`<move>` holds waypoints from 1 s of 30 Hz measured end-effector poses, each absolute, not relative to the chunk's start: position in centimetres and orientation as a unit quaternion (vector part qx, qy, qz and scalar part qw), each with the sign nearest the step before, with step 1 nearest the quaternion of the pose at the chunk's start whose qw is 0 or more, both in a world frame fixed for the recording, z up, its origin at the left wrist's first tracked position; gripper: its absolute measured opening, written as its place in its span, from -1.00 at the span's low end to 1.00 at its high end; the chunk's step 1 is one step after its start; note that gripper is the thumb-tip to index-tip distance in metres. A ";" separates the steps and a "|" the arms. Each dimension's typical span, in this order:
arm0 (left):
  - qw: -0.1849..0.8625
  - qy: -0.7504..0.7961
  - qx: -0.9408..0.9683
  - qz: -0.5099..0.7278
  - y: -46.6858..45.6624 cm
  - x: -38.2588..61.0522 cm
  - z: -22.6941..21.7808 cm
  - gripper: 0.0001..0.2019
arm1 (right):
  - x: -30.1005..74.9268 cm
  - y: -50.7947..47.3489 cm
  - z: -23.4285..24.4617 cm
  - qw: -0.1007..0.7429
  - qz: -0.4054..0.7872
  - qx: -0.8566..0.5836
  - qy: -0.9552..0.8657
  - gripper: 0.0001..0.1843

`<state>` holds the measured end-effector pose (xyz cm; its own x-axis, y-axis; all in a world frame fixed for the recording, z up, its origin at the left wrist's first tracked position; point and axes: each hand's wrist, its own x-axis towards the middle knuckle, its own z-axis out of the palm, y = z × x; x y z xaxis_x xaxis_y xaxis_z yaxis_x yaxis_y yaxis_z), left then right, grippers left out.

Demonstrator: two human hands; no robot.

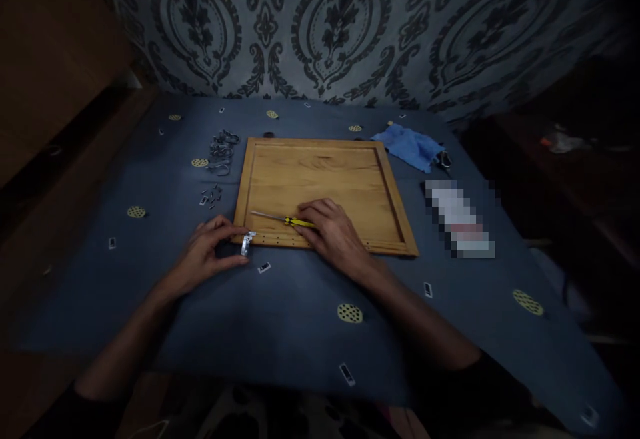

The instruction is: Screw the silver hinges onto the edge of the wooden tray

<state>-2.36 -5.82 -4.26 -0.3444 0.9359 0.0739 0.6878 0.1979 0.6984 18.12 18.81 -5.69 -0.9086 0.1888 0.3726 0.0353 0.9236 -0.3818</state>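
Note:
A wooden framed panel (320, 179) lies flat with a row of small holes along its near rail. At its near left corner, my left hand (207, 256) has thumb and fingers closed round a shiny metal hook (245, 244), which rests against the rail. My right hand (333, 232) grips a screwdriver (295, 221) with a yellow and black handle. Its shaft points left across the panel, apart from the hook. More metal hooks (223, 149) lie in a pile left of the panel, with several small screws (213, 196) nearer to me.
A blue cloth (410, 146) lies behind the panel's right side, a small dark metal item (444, 158) at its edge. Further right is a blurred-out object (460, 219). A patterned curtain (330, 26) hangs behind the blue-covered table (300, 332).

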 end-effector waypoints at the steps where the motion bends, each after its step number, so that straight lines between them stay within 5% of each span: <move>1: 0.188 0.751 0.539 0.331 -5.8 -2.4 -4.3 -0.57 | 18.1 18.8 -5.7 0.208 0.201 -0.057 -0.955 -0.84; 10: 0.184 0.737 0.546 0.353 -5.7 -2.3 -4.3 -0.56 | 18.3 16.7 -0.9 0.358 0.473 -0.169 -0.787 -0.85; 30: 0.183 0.744 0.549 0.336 -5.7 -2.4 -4.3 -0.55 | 18.0 13.7 -0.1 0.328 0.544 -0.121 -0.763 -0.89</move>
